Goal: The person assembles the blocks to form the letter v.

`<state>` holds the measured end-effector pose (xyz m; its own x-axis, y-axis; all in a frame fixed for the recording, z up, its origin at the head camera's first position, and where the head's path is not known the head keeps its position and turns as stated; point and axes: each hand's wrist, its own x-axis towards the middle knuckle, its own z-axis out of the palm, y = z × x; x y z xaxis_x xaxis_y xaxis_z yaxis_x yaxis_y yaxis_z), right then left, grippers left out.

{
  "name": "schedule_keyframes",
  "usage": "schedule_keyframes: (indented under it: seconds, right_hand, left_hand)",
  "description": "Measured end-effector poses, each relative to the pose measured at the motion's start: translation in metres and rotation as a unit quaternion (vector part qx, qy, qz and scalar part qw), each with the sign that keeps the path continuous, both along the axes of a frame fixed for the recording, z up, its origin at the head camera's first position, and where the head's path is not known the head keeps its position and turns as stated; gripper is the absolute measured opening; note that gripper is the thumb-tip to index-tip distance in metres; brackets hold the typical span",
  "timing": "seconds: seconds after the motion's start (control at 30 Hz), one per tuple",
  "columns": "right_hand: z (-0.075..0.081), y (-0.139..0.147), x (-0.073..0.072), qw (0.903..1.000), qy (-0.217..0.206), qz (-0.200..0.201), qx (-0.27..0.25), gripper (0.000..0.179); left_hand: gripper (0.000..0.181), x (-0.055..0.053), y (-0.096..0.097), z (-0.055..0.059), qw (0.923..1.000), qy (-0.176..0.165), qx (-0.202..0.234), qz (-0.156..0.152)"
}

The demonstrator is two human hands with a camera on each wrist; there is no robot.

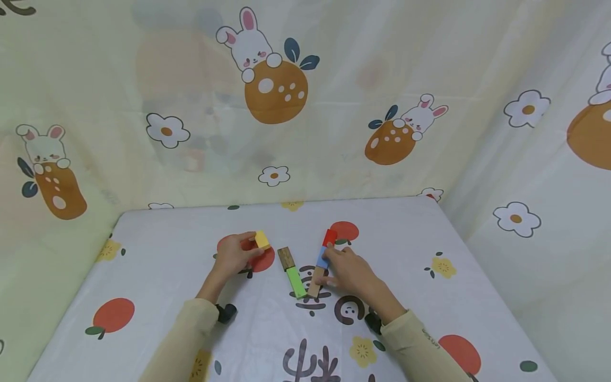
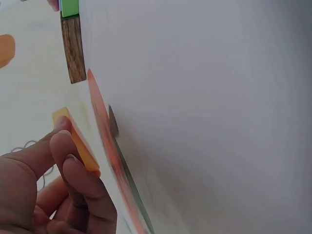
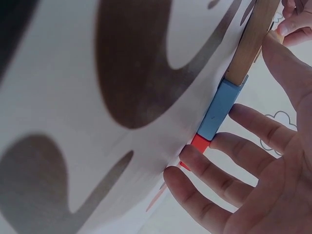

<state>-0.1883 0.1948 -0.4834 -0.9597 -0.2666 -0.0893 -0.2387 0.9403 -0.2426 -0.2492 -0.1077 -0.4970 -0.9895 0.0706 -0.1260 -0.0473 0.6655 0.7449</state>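
Observation:
My left hand pinches a yellow block between thumb and fingers; the left wrist view has the same block at the fingertips. A dark wood-grain block and a green block lie end to end right of it. Further right, a red block, a blue block and a tan block form a second slanted row, meeting the first near its lower end. My right hand rests along this row, extended fingers at the red and blue blocks, thumb by the tan one.
A white cloth printed with fruit, flowers and dark plant shapes covers the table. Behind it hangs a curtain with rabbit prints, and another curtain side closes off the right.

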Motion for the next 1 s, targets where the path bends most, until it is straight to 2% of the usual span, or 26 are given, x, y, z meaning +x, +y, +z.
schedule_keyframes:
  seconds: [0.23,0.57,0.77,1.0]
  right_hand:
    - [-0.001,0.001,0.0,0.9999,0.011,0.001,0.001,0.069]
    - [-0.002,0.001,0.0,1.0,0.004,0.004,-0.003,0.072]
    - [-0.002,0.001,0.0,1.0,0.007,0.002,0.005,0.071]
    - [-0.001,0.0,0.0,1.0,-0.003,-0.004,0.006,0.072]
  left_hand:
    - [0.061,0.0,0.009,0.0,0.9995,0.014,0.02,-0.019]
    - [0.061,-0.003,0.019,-0.004,0.999,0.009,0.039,-0.019]
    - [0.063,-0.005,0.029,-0.002,0.9995,0.004,0.026,-0.016]
    - [0.063,-0.007,0.037,-0.004,0.9994,-0.006,0.017,-0.028]
